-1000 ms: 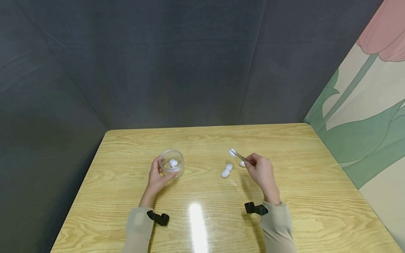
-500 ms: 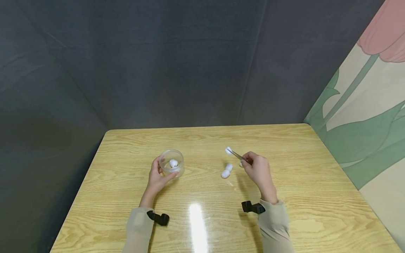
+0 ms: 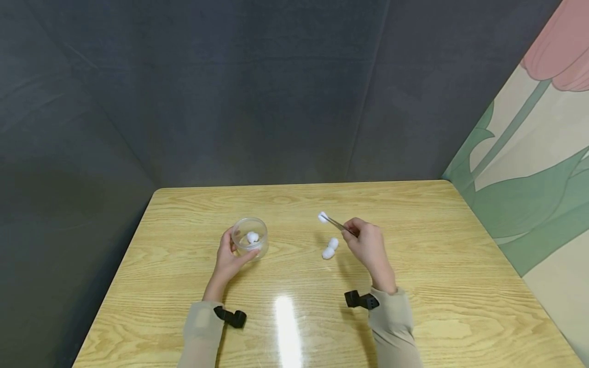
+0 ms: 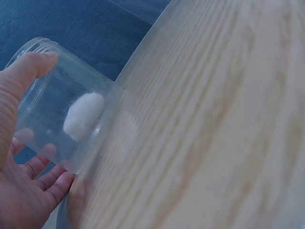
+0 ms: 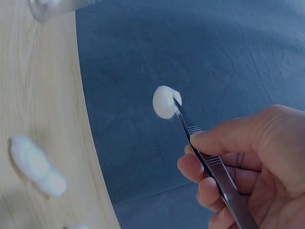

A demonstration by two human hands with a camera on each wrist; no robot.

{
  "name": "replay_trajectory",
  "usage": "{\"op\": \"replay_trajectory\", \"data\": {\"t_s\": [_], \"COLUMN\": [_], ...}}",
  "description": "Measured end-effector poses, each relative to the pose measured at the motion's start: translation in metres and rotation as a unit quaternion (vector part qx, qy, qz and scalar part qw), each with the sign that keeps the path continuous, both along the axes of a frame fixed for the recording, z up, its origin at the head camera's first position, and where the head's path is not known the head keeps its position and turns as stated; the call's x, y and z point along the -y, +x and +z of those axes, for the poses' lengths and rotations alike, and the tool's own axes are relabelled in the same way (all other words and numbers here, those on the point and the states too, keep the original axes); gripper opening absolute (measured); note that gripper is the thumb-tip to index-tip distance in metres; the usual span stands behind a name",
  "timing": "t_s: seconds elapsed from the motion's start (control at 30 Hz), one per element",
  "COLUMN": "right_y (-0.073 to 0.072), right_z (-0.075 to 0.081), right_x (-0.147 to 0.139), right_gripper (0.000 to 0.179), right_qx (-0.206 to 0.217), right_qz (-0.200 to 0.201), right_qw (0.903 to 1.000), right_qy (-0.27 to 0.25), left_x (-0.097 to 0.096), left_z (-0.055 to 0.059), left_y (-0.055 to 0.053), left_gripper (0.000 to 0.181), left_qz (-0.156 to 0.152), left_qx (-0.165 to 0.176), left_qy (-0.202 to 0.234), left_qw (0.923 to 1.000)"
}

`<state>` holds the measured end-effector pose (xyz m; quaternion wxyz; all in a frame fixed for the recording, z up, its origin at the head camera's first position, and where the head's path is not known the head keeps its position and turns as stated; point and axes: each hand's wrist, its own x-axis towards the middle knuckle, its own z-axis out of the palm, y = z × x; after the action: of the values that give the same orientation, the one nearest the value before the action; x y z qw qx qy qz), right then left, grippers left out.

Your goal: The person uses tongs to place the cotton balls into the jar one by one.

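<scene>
My left hand (image 3: 229, 263) grips a clear plastic jar (image 3: 263, 232) standing on the table, thumb near its rim and fingers on the far side. White cotton balls (image 4: 85, 114) lie at the bottom of the jar. Between thumb and fingers, my right hand (image 3: 369, 250) pinches metal tweezers (image 5: 219, 174). A cotton ball (image 5: 164, 102) is caught in the tweezers' tips, raised above the table to the right of the jar. Two more cotton balls (image 3: 330, 248) lie touching each other on the wood, below and left of the right hand.
The wooden table (image 3: 294, 204) ends at a dark cloth (image 3: 257, 102) at the back. A wall with a painted flower (image 3: 520, 204) borders the right side. In the right wrist view, another white piece (image 5: 76, 227) shows at the bottom edge.
My right hand has moved left, carrying the tweezers and cotton ball toward the jar. A cotton ball by that hand is now hidden in the head view. The left hand stays still.
</scene>
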<state>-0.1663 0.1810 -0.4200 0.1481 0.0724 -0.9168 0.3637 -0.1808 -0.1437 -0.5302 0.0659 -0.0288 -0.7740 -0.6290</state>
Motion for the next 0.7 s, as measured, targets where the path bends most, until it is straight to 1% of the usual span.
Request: {"op": "replay_trajectory", "data": {"t_s": [0.2, 0.47, 0.7], "right_y": [0.001, 0.004, 0.003], "right_z": [0.002, 0.006, 0.004], "right_x": [0.006, 0.014, 0.023], "right_gripper": [0.005, 0.005, 0.004], "right_qx": [-0.009, -0.011, -0.026], "right_qz": [0.018, 0.028, 0.047], "right_qw": [0.9997, 0.9995, 0.9985], "right_qy": [-0.011, -0.012, -0.009], "left_x": [0.0, 0.001, 0.0], "left_z": [0.001, 0.0, 0.0], "left_y": [0.0, 0.0, 0.0], "left_gripper": [0.084, 0.083, 0.085], "left_qz": [0.001, 0.002, 0.006], "left_qx": [0.002, 0.003, -0.002], "left_qy": [-0.003, -0.006, -0.011], "left_qw": [1.0, 1.0, 0.9999]}}
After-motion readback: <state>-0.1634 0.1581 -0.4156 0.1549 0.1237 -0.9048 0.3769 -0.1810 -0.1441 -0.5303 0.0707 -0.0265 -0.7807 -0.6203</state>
